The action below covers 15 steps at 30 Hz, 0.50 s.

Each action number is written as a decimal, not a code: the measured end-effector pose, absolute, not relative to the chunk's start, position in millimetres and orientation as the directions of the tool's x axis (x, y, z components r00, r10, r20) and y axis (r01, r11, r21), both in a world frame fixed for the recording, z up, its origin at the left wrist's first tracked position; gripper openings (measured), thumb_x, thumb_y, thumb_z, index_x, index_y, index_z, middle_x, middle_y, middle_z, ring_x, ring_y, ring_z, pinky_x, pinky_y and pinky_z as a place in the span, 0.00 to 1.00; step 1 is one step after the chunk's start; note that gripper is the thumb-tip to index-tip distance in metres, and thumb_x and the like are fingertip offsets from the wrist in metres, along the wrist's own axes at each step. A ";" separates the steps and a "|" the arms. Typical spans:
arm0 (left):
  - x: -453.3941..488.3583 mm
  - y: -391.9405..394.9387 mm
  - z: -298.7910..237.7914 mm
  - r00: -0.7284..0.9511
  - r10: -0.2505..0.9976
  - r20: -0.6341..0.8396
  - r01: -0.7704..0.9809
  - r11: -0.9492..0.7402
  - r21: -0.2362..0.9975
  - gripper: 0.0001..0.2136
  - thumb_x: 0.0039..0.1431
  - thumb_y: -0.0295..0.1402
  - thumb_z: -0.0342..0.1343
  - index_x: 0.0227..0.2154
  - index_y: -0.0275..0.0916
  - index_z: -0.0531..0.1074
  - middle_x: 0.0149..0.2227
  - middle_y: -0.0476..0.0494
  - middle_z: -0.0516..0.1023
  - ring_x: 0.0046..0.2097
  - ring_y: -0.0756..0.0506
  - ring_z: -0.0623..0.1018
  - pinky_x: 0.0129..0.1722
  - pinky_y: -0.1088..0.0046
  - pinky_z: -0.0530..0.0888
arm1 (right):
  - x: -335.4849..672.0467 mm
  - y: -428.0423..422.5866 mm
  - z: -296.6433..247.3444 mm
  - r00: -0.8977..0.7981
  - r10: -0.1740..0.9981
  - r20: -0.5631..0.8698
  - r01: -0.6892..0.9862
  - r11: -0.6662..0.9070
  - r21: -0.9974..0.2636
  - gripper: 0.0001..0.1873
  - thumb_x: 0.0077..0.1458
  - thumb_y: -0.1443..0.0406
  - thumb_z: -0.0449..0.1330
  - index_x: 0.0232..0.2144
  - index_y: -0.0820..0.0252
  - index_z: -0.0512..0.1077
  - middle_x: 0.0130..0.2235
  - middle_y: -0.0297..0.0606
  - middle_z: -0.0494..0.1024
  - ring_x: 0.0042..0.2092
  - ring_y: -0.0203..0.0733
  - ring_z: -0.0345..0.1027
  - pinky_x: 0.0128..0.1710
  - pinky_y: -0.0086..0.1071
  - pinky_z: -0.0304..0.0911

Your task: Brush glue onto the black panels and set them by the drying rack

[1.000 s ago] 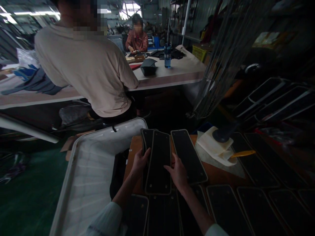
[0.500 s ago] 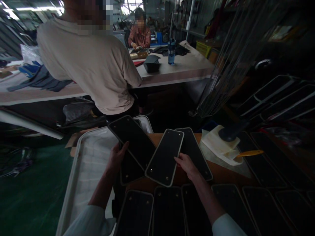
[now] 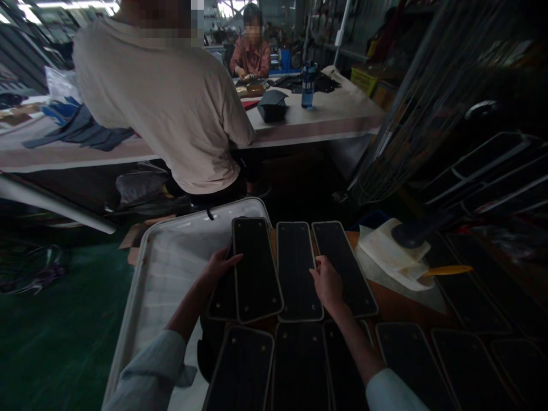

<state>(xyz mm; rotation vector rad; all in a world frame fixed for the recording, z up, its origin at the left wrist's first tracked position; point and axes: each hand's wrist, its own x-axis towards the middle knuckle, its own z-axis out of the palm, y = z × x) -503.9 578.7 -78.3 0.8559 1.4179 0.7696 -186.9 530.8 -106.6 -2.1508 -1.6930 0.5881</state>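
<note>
My left hand [image 3: 219, 268] is closed on the left edge of a dark rectangular panel [image 3: 257, 271] with pale edging and small metal studs near its corners. That panel partly covers another dark panel [image 3: 220, 305] under it. My right hand [image 3: 329, 283] pinches the right edge of a similar middle panel [image 3: 295, 268], which lies upright in view beside the first. Just right of it, partly behind my right hand, rests a third panel [image 3: 338, 251]. Several more such panels [image 3: 248, 365] lie in a row nearer to me.
A white tray [image 3: 148, 285] stands at the left. Right of the panels are a pale container [image 3: 385, 248] and a yellow-handled tool [image 3: 449, 270]. One person [image 3: 166, 97] sits with their back to me at a long table [image 3: 291, 130]; another person [image 3: 252, 57] faces it. A wire-caged fan [image 3: 394, 154] stands right.
The left panel has swung from a slant to nearly straight. The middle panel has turned from its tilt and now lies down beside the right one. Both hands stay on their panels.
</note>
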 end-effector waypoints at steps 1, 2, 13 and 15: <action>-504.7 581.1 -81.8 0.022 0.866 -0.500 0.057 0.498 0.865 0.28 0.40 0.45 0.71 0.42 0.32 0.75 0.33 0.41 0.83 0.31 0.42 0.81 0.30 0.68 0.78 | -189.8 528.2 -106.6 0.203 0.976 -0.074 0.857 -0.214 -0.469 0.14 0.57 0.70 0.58 0.46 0.58 0.66 0.43 0.42 0.77 0.42 0.45 0.74 0.38 0.34 0.63; -506.1 582.9 -84.4 0.031 0.868 -0.495 0.068 0.492 0.868 0.28 0.41 0.45 0.71 0.43 0.32 0.75 0.34 0.41 0.83 0.32 0.42 0.81 0.31 0.68 0.79 | -192.5 525.9 -106.3 0.201 0.979 -0.043 0.874 -0.199 -0.442 0.15 0.58 0.71 0.57 0.48 0.58 0.65 0.45 0.43 0.76 0.43 0.46 0.74 0.38 0.34 0.64; -510.1 582.0 -67.9 0.014 0.917 -0.398 0.161 0.391 0.906 0.26 0.42 0.41 0.70 0.44 0.34 0.75 0.32 0.45 0.82 0.31 0.43 0.80 0.28 0.71 0.77 | -229.3 503.5 -99.2 -0.055 0.990 0.131 0.969 0.085 -0.232 0.20 0.58 0.69 0.61 0.52 0.53 0.68 0.52 0.45 0.71 0.54 0.53 0.65 0.50 0.46 0.64; -513.4 580.9 -55.9 0.019 0.922 -0.387 0.144 0.380 0.914 0.25 0.43 0.41 0.70 0.44 0.35 0.75 0.33 0.45 0.82 0.31 0.44 0.80 0.28 0.72 0.77 | -231.8 497.9 -104.8 -0.095 0.988 0.123 0.965 0.122 -0.232 0.18 0.59 0.68 0.60 0.52 0.52 0.70 0.53 0.44 0.71 0.54 0.52 0.65 0.51 0.46 0.64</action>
